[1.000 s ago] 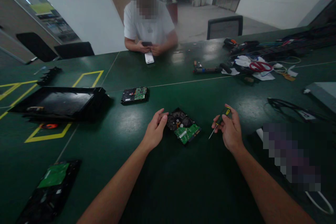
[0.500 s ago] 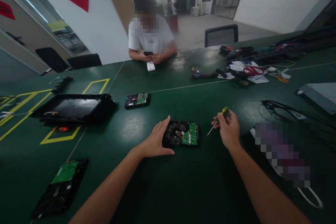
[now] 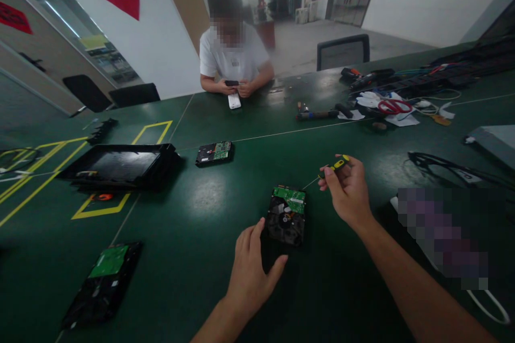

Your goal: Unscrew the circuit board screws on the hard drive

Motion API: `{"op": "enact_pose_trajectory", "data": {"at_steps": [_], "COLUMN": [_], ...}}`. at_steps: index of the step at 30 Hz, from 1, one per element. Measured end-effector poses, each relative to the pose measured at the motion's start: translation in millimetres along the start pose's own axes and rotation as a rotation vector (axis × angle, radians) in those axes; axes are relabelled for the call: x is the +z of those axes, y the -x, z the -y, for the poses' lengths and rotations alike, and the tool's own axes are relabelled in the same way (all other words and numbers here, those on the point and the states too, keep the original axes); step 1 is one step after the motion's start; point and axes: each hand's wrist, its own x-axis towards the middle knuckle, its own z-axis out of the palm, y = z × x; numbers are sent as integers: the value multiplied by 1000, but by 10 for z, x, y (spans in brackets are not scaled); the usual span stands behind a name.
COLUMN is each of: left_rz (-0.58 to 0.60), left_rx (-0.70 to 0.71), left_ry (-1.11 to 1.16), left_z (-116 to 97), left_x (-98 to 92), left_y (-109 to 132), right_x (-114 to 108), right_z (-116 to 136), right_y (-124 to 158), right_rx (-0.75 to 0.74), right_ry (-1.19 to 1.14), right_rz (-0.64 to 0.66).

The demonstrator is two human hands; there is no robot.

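Observation:
A black hard drive (image 3: 287,216) with a green circuit board lies on the green table (image 3: 209,214) in front of me, its board end pointing away. My left hand (image 3: 251,270) rests just below it, fingers spread and touching its near left corner. My right hand (image 3: 346,191) hovers to the drive's right, pinched on a small yellow and black screwdriver (image 3: 333,165) whose thin tip points left toward the drive's far edge.
A second hard drive (image 3: 214,153) lies further back, beside a black tray (image 3: 120,164). Another drive (image 3: 105,282) sits at the near left. Tools, scissors (image 3: 392,106) and cables (image 3: 442,163) crowd the right. A person (image 3: 234,59) sits opposite holding a phone.
The hard drive has been turned about a quarter turn, board end now pointing away. My left hand slid down to its near edge. The right hand lifted the screwdriver slightly.

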Motion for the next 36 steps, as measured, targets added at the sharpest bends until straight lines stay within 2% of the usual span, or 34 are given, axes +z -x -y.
{"op": "enact_pose_trajectory", "data": {"at_steps": [2, 4, 7, 10, 14, 17, 20, 22, 24, 27, 31, 33, 36], "left_rz": [1, 11, -76, -145, -199, -190, -103, -71, -112, -181, -194, -187, -174], "left_rx": [58, 142, 120, 155, 214, 226, 215, 190, 175, 154, 102, 37, -89], "left_ry": [21, 40, 106, 301, 551, 599, 683, 757, 819, 915, 1044, 1186, 1441], "left_z": [11, 55, 88, -30, -324, -440, -427, -390, -348, -250, 32, 235, 541], "left_x": [-43, -149, -401, -633, -702, -650, -663, -725, -796, -830, -678, -555, -376], "left_y": [21, -89, -485, -1004, -1495, -1637, -1722, -1792, -1870, -1982, -2105, -2148, -2176], "right_x": [116, 227, 379, 518, 661, 694, 606, 471, 301, 70, -74, -91, -101], "right_z": [114, 218, 370, 522, 661, 668, 598, 524, 435, 283, 58, -54, -182], "right_y": [-8, -12, -17, -26, -48, -75, -84, -33, 101, 458, 944, 1062, 1076], "right_rx": [-29, -74, -145, -252, -393, -436, -437, -374, -240, -34, 125, 111, 116], "right_ry": [37, 105, 207, 305, 410, 479, 485, 492, 540, 595, 562, 505, 412], "right_rz": [102, 184, 296, 393, 408, 339, 289, 245, 184, 203, 250, 164, 38]}}
